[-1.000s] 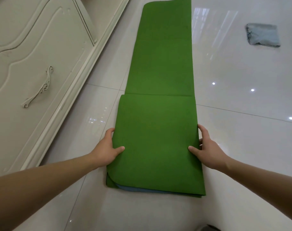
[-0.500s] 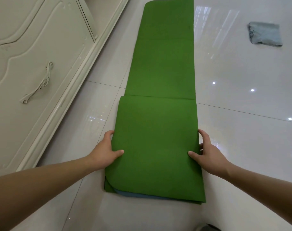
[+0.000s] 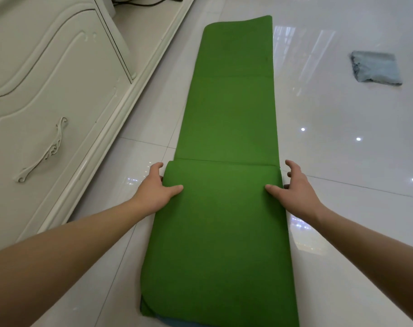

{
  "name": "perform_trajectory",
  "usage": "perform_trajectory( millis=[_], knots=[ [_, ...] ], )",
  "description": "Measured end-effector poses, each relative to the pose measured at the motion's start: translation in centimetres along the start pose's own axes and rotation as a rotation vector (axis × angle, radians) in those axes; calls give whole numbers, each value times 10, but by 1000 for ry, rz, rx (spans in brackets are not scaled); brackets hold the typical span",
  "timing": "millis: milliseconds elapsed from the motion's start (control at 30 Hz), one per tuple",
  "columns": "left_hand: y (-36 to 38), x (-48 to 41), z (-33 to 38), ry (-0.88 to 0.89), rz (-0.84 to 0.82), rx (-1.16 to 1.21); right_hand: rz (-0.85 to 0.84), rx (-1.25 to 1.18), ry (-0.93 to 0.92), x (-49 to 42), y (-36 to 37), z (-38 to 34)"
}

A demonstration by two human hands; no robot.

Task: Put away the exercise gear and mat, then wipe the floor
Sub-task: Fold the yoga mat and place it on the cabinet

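Note:
A green exercise mat (image 3: 229,109) lies lengthwise on the glossy white tile floor, its near part folded over into a thick stack with a blue underside showing at the bottom edge. My left hand (image 3: 154,187) grips the left side of the folded stack near its far fold, thumb on top and fingers at the edge. On the right side my right hand (image 3: 292,187) does the same, thumb pressed on top, fingers spread beside the edge. A folded grey-blue cloth (image 3: 375,70) lies on the floor at the far right.
A cream cabinet (image 3: 47,95) with carved doors and an ornate handle (image 3: 44,152) runs along the left, its plinth close to the mat. Black cables (image 3: 144,1) lie on its shelf at the top. Bare tile stretches to the right of the mat.
Both hands have slid forward along the folded stack's sides to its far fold. The view has moved closer and the folded part now looks longer.

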State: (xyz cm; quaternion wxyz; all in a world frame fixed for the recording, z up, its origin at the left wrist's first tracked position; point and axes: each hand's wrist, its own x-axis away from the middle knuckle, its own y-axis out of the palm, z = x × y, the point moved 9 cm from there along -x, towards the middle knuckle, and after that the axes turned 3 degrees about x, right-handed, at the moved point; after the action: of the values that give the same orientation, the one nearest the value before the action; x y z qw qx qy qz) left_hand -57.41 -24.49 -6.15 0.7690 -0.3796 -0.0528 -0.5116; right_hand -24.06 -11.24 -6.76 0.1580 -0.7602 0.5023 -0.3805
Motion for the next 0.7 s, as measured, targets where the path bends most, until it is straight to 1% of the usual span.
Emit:
perform_trajectory(
  millis=[133, 333, 533, 700],
  knots=[
    [0, -22, 11, -17, 0, 49, -9, -15, 12, -18, -4, -4],
    [5, -41, 5, -55, -11, 36, -53, -81, 6, -27, 2, -9],
    [10, -46, 1, -121, -51, 158, -100, -153, 67, -34, 6, -1],
    [11, -47, 0, -144, -73, 213, -107, -180, 41, -32, 4, -9]
  ],
)
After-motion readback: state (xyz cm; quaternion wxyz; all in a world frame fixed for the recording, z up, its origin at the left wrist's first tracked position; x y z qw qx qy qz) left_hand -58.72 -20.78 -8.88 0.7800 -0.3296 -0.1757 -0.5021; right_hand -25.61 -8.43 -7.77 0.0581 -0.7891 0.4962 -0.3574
